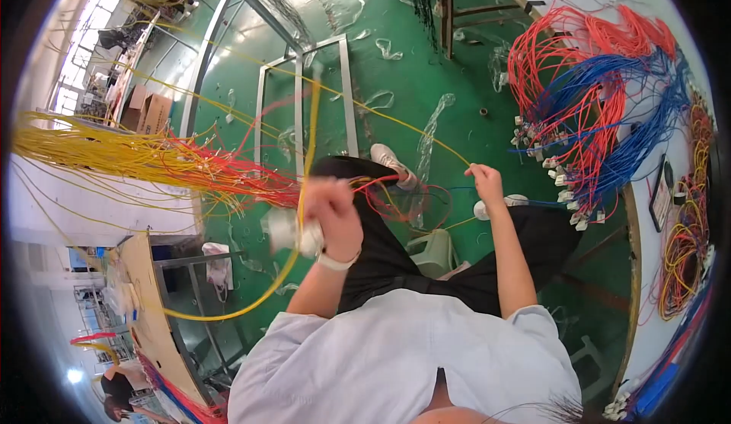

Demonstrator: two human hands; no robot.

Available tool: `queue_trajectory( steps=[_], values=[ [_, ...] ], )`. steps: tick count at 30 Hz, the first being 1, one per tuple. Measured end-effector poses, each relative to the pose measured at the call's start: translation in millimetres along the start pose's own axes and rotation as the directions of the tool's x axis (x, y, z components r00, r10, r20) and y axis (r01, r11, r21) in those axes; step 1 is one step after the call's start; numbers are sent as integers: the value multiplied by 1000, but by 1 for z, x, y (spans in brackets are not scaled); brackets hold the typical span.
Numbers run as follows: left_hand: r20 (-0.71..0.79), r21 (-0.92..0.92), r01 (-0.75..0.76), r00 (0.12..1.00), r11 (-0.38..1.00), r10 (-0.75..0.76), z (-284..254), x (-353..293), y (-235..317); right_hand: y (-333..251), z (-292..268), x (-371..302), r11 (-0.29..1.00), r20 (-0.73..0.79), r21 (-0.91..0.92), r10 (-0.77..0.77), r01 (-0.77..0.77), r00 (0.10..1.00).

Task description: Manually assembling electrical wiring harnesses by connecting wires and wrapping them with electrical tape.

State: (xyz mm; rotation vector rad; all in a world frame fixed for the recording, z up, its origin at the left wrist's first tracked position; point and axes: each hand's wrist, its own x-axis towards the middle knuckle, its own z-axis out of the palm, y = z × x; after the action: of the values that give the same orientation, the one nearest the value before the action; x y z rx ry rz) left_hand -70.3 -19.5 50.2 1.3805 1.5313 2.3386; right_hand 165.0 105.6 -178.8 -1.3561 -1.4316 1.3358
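My right hand [486, 184] is closed in a pinch on a thin yellow wire [411, 127], which runs from its fingertips up and to the left. My left hand [331, 214] is smeared by motion, its fingers curled in. Right beside it shows a blurred white thing [282, 230] whose kind I cannot make out. A thicker-looking yellow wire [263, 302] bends past the left hand's outer side. Just beyond that hand, the ends of a bundle of red wires [266, 184] hang over my lap, joined at the left by a large bundle of yellow wires [91, 146].
On the right table lie red wires [594, 35] and blue wires [632, 119] with white connectors [563, 180]. A metal frame [301, 112] stands ahead on the green floor, among plastic scraps [434, 127]. A green stool [432, 252] is between my legs. Another person [118, 393] is at far lower left.
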Motion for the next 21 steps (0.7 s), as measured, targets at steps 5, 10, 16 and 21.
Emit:
queue_trajectory(
  steps=[5,10,16,21],
  values=[
    [190,-289,789,602,542,-775,-3,17,-33,15,3,-24,999,60,20,-36,35,998],
    [207,-438,811,511,388,-834,-14,13,-53,20,-18,-30,992,51,29,123,-124,991],
    [132,-367,894,322,255,-938,-2,-49,-120,9,-12,-42,982,126,50,174,-181,977],
    [382,-279,952,230,125,-895,29,-64,-132,86,-48,-45,947,24,-172,280,-272,960]
  ],
)
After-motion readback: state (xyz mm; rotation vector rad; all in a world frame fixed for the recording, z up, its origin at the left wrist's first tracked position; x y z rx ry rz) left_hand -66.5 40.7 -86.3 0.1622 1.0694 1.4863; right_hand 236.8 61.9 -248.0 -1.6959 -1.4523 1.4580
